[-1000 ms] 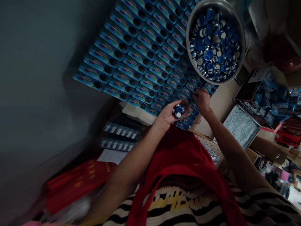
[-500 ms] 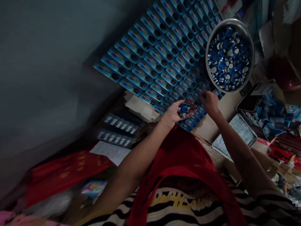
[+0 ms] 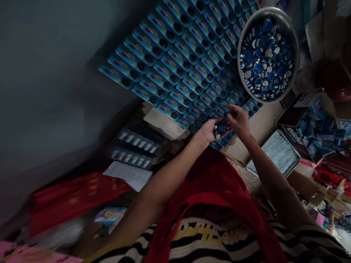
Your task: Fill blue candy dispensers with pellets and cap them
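Note:
Several small round blue-and-silver caps (image 3: 221, 128) lie in the cupped palm of my left hand (image 3: 208, 130). My right hand (image 3: 238, 119) is over that palm, its fingers bent together at the caps; whether a cap is between them is hidden. Beneath and beyond both hands, rows of blue printed packs (image 3: 179, 78), many showing a dark round hole at one end, cover the work surface. Close to my body, some packs have blue round caps in their holes. A steel bowl (image 3: 240, 69) full of the same kind of caps stands at the upper right.
To the right are a shallow metal tray (image 3: 248, 168) of pale small pieces and a black printed box (image 3: 290, 137) holding blue packets. On the left lie white papers (image 3: 124, 174), strips of blue packs (image 3: 134, 157) and red cloth (image 3: 74, 202). A grey wall (image 3: 49, 80) rises behind.
My right hand has come back from over the packs to the left palm, and the two hands now meet. The left hand still cups the caps. The view has shifted slightly.

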A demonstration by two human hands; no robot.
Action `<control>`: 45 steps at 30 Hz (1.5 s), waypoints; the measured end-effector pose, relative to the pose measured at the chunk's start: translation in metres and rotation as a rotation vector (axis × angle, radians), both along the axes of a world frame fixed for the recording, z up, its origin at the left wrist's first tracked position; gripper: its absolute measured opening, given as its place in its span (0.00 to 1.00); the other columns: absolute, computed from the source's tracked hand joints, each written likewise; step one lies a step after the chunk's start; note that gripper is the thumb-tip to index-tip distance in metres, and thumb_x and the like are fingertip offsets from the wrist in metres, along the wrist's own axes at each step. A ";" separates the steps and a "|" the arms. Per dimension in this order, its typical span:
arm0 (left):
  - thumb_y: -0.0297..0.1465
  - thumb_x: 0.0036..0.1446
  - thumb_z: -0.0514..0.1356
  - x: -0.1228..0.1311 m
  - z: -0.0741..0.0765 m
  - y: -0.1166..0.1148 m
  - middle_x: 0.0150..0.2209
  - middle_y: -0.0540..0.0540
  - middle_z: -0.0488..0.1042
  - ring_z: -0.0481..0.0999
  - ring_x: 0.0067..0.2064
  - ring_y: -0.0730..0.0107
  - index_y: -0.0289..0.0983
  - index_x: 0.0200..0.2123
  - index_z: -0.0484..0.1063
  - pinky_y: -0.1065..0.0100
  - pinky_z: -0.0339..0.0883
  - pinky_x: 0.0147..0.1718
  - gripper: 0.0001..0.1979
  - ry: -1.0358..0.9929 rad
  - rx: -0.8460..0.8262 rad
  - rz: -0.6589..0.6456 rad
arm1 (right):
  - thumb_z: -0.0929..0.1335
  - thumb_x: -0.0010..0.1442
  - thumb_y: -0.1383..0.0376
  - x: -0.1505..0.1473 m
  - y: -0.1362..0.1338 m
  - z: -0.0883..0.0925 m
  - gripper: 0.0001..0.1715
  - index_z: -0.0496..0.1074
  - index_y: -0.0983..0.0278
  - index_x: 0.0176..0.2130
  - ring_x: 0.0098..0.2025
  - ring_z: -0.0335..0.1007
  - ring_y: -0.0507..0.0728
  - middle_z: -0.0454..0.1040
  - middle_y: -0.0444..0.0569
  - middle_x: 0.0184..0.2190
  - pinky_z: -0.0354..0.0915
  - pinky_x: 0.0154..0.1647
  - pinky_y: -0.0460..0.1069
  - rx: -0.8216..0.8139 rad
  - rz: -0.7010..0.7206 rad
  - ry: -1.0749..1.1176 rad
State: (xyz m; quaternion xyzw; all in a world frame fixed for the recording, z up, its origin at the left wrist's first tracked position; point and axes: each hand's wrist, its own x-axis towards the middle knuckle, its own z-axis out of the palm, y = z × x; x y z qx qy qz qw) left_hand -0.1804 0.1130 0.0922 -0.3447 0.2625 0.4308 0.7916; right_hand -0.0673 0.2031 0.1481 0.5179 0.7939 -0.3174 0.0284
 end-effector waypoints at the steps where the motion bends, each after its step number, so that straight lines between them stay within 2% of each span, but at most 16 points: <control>1: 0.31 0.71 0.55 -0.004 0.003 -0.002 0.37 0.37 0.86 0.88 0.35 0.58 0.32 0.56 0.78 0.62 0.84 0.35 0.17 0.031 0.007 -0.015 | 0.64 0.64 0.67 0.005 0.004 -0.001 0.23 0.80 0.64 0.54 0.45 0.78 0.58 0.83 0.51 0.45 0.72 0.51 0.52 0.051 -0.056 0.012; 3: 0.32 0.72 0.55 -0.018 0.009 -0.007 0.38 0.36 0.86 0.87 0.36 0.58 0.31 0.57 0.78 0.63 0.84 0.34 0.18 0.096 0.032 -0.017 | 0.64 0.65 0.66 0.013 0.009 -0.004 0.21 0.81 0.65 0.51 0.46 0.78 0.59 0.82 0.53 0.47 0.71 0.53 0.53 0.097 -0.099 -0.027; 8: 0.34 0.72 0.56 -0.059 0.015 -0.014 0.41 0.37 0.86 0.88 0.39 0.57 0.33 0.61 0.76 0.59 0.84 0.40 0.20 0.200 0.051 0.084 | 0.67 0.65 0.67 0.007 0.007 -0.017 0.15 0.83 0.62 0.45 0.52 0.78 0.62 0.82 0.53 0.49 0.69 0.54 0.53 0.046 0.091 -0.313; 10: 0.34 0.72 0.55 -0.069 0.015 -0.011 0.42 0.38 0.86 0.88 0.41 0.56 0.34 0.61 0.76 0.58 0.84 0.41 0.20 0.231 0.069 0.097 | 0.68 0.65 0.66 -0.002 0.008 -0.020 0.14 0.81 0.61 0.46 0.52 0.78 0.64 0.82 0.54 0.51 0.69 0.51 0.54 0.067 0.105 -0.420; 16: 0.35 0.73 0.56 -0.074 0.010 -0.002 0.44 0.38 0.86 0.88 0.45 0.55 0.34 0.60 0.77 0.59 0.84 0.43 0.19 0.210 0.138 0.155 | 0.74 0.61 0.59 -0.015 0.030 -0.025 0.16 0.78 0.58 0.49 0.47 0.78 0.67 0.83 0.53 0.43 0.69 0.45 0.56 0.063 0.112 -0.592; 20: 0.35 0.73 0.54 -0.064 0.006 -0.006 0.43 0.37 0.86 0.88 0.44 0.55 0.33 0.60 0.76 0.57 0.84 0.42 0.20 0.150 0.120 0.161 | 0.73 0.60 0.61 -0.019 0.029 -0.011 0.14 0.79 0.59 0.47 0.47 0.78 0.66 0.83 0.53 0.43 0.68 0.45 0.54 0.112 0.164 -0.574; 23: 0.33 0.72 0.55 -0.056 0.002 -0.009 0.42 0.37 0.86 0.88 0.43 0.56 0.32 0.59 0.77 0.55 0.84 0.45 0.19 0.113 0.111 0.163 | 0.70 0.65 0.59 -0.029 0.014 0.009 0.12 0.81 0.59 0.46 0.44 0.78 0.62 0.82 0.49 0.38 0.67 0.44 0.51 0.156 0.149 -0.410; 25: 0.32 0.70 0.57 -0.050 0.000 -0.010 0.40 0.38 0.86 0.88 0.41 0.57 0.32 0.55 0.78 0.55 0.84 0.46 0.16 0.118 0.080 0.161 | 0.69 0.68 0.56 -0.038 0.001 0.020 0.15 0.82 0.59 0.47 0.41 0.77 0.59 0.81 0.47 0.36 0.67 0.42 0.49 0.129 0.172 -0.248; 28: 0.30 0.68 0.60 -0.041 -0.002 -0.008 0.34 0.43 0.85 0.87 0.37 0.60 0.34 0.49 0.79 0.56 0.84 0.46 0.11 0.148 0.013 0.146 | 0.72 0.64 0.57 -0.051 -0.015 0.026 0.13 0.84 0.58 0.46 0.41 0.77 0.57 0.82 0.46 0.38 0.68 0.43 0.48 0.039 0.232 -0.159; 31: 0.28 0.68 0.59 -0.032 -0.001 -0.005 0.31 0.45 0.84 0.87 0.35 0.62 0.34 0.47 0.78 0.57 0.84 0.46 0.09 0.147 -0.014 0.119 | 0.73 0.61 0.62 -0.054 -0.021 0.021 0.10 0.85 0.60 0.41 0.41 0.78 0.57 0.82 0.46 0.38 0.69 0.46 0.49 -0.003 0.178 -0.136; 34: 0.28 0.69 0.58 -0.029 0.004 -0.005 0.31 0.43 0.84 0.87 0.36 0.60 0.33 0.47 0.78 0.56 0.84 0.46 0.10 0.124 -0.022 0.086 | 0.71 0.62 0.60 -0.043 -0.018 0.016 0.11 0.85 0.60 0.40 0.40 0.79 0.57 0.83 0.46 0.37 0.72 0.45 0.50 -0.074 0.029 0.016; 37: 0.29 0.70 0.57 -0.040 0.008 -0.012 0.35 0.40 0.85 0.88 0.39 0.57 0.32 0.51 0.78 0.55 0.84 0.47 0.13 0.122 0.030 0.115 | 0.68 0.65 0.57 -0.019 -0.016 0.013 0.16 0.82 0.63 0.44 0.36 0.80 0.57 0.83 0.48 0.36 0.74 0.40 0.50 -0.108 -0.199 0.157; 39: 0.31 0.70 0.57 -0.056 0.010 -0.018 0.40 0.38 0.86 0.88 0.42 0.56 0.32 0.56 0.77 0.56 0.84 0.46 0.16 0.157 0.082 0.149 | 0.68 0.64 0.59 -0.002 -0.017 0.008 0.16 0.81 0.65 0.44 0.36 0.80 0.56 0.83 0.49 0.36 0.74 0.39 0.49 -0.091 -0.280 0.132; 42: 0.34 0.72 0.56 -0.082 0.012 -0.022 0.43 0.38 0.86 0.88 0.43 0.56 0.33 0.61 0.75 0.58 0.84 0.42 0.20 0.226 0.128 0.166 | 0.70 0.60 0.63 0.012 -0.025 -0.005 0.14 0.82 0.65 0.44 0.39 0.80 0.57 0.84 0.50 0.38 0.73 0.44 0.50 -0.072 -0.203 -0.037; 45: 0.35 0.72 0.55 -0.097 0.012 -0.019 0.44 0.39 0.85 0.88 0.45 0.56 0.34 0.63 0.73 0.59 0.84 0.43 0.21 0.250 0.172 0.162 | 0.70 0.61 0.63 0.005 -0.030 -0.015 0.13 0.83 0.63 0.42 0.46 0.81 0.59 0.85 0.50 0.44 0.70 0.49 0.50 0.008 -0.043 -0.256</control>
